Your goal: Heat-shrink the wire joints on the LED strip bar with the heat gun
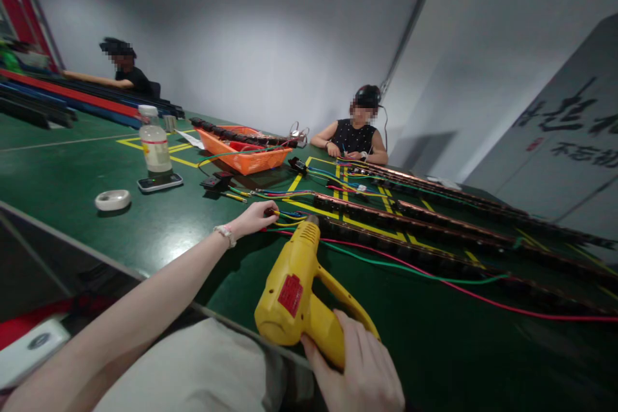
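In your view, a clear plastic bottle (pixel 155 147) stood left of centre on a flat dark device (pixel 159 182), a white tape roll (pixel 112 199) lay lower left of it, and an orange plastic basket (pixel 251 161) sat mid-frame.

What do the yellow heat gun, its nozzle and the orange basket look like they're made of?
The yellow heat gun looks like moulded plastic: smooth, slightly glossy shell with soft highlights. Its nozzle is probably metal, dark grey and dull. The orange basket seems plastic too, uniformly bright with slotted walls, though it is too small to be sure.
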Demonstrator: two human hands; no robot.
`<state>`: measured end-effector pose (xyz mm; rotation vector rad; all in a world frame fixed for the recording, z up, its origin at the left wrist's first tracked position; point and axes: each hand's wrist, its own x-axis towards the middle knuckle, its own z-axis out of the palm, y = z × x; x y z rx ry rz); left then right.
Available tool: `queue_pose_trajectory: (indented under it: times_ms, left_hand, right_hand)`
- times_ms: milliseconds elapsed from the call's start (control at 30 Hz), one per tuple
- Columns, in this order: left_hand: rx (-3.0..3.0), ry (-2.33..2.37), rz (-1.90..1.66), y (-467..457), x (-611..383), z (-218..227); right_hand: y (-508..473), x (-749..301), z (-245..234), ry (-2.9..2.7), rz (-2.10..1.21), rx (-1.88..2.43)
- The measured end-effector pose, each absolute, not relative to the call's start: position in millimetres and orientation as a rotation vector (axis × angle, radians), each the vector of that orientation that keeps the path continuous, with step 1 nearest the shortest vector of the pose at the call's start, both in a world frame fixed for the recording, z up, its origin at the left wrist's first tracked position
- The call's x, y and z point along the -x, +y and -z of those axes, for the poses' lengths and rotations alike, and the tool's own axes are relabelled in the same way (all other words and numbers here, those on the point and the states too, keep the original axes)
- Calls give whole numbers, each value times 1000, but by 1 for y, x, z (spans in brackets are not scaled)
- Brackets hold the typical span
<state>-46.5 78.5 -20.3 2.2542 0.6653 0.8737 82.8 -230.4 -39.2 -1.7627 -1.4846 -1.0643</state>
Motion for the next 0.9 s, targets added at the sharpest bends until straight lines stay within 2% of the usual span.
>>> queue_pose_trajectory:
  times_ms: [900]
  left_hand:
    - [-2270, 817, -988, 89, 52, 21]
  right_hand:
    - [-195, -44, 34, -1572, 721, 1655]
